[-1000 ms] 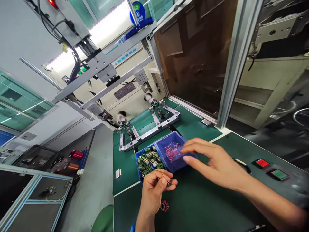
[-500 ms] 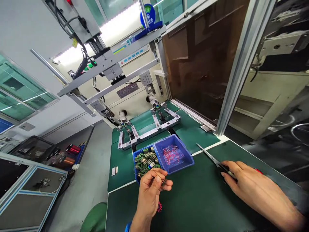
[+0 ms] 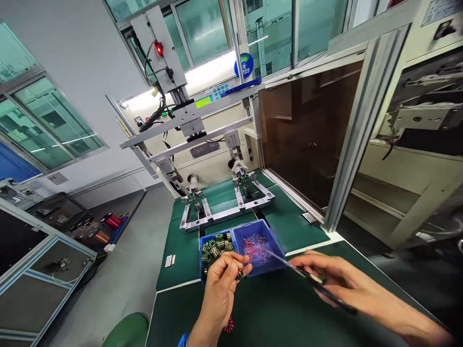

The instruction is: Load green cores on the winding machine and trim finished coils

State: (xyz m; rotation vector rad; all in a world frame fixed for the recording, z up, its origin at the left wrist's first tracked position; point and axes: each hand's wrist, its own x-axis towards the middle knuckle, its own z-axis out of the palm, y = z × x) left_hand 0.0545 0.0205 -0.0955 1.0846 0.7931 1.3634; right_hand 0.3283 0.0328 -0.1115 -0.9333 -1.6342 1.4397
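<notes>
My left hand point(image 3: 221, 284) pinches a small dark wound part point(image 3: 239, 275) with thin wire ends, held just in front of the blue bins. My right hand point(image 3: 334, 282) grips slim scissors point(image 3: 289, 266), whose tips point left toward the part over the blue bin of red wire scraps point(image 3: 257, 246). To its left, a second blue bin point(image 3: 213, 245) holds several green wound cores. A red wound ring point(image 3: 228, 326) lies on the green mat below my left wrist.
A winding machine with a metal fixture frame point(image 3: 227, 205) stands behind the bins on the green mat point(image 3: 289, 313). A dark glass cabinet door point(image 3: 307, 130) rises at right. A green stool point(image 3: 126, 332) sits at the lower left, with copper spools point(image 3: 108, 224) on a side bench.
My right hand left the scrap bin, picked the scissors up off the mat at the right and brought them left to the part in my left hand. The camera tilted up.
</notes>
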